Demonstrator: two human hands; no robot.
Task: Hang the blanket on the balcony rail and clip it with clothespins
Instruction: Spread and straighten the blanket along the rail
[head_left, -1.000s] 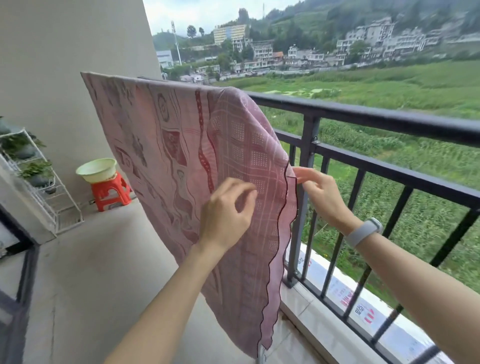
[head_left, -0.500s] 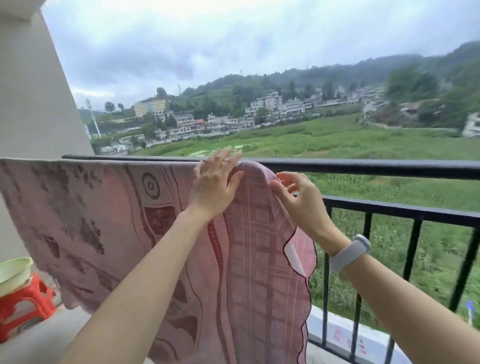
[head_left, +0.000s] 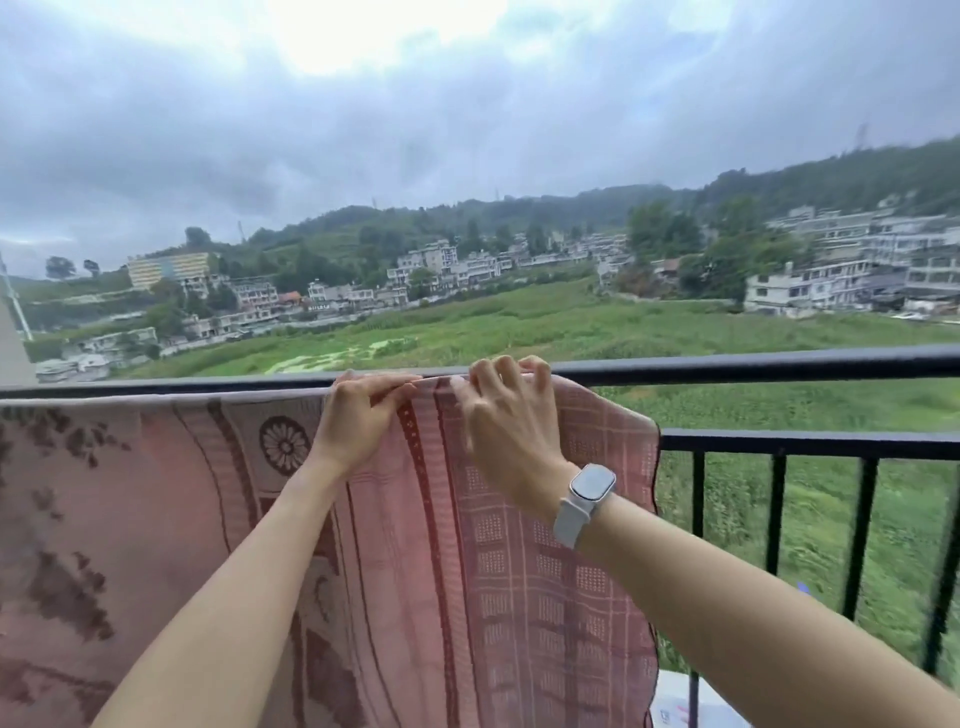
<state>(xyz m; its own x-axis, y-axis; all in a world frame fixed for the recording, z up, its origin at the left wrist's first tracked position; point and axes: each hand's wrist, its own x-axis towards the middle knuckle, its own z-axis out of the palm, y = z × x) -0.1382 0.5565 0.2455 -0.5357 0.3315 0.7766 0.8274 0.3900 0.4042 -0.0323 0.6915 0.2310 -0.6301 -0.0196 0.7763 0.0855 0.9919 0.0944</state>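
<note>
A pink patterned blanket (head_left: 156, 519) hangs over the black balcony rail (head_left: 753, 366), covering it from the left edge to about the middle. My left hand (head_left: 358, 415) grips the blanket's top fold at the rail, fingers curled over it. My right hand (head_left: 506, 415), with a white watch on its wrist, grips the same fold just to the right, fingers hooked over the top of the rail. The blanket's right edge (head_left: 652, 519) hangs down with a dark scalloped border. No clothespin is in view.
To the right of the blanket the rail is bare, with a lower black crossbar (head_left: 810, 446) and vertical bars (head_left: 776, 514) below it. Beyond lie green fields and hillside buildings. A wall edge (head_left: 10, 343) shows at far left.
Both hands moved up to the rail top and now grip the blanket's fold there, close together. The head has lifted, so the floor, stool and bowl have left the view.
</note>
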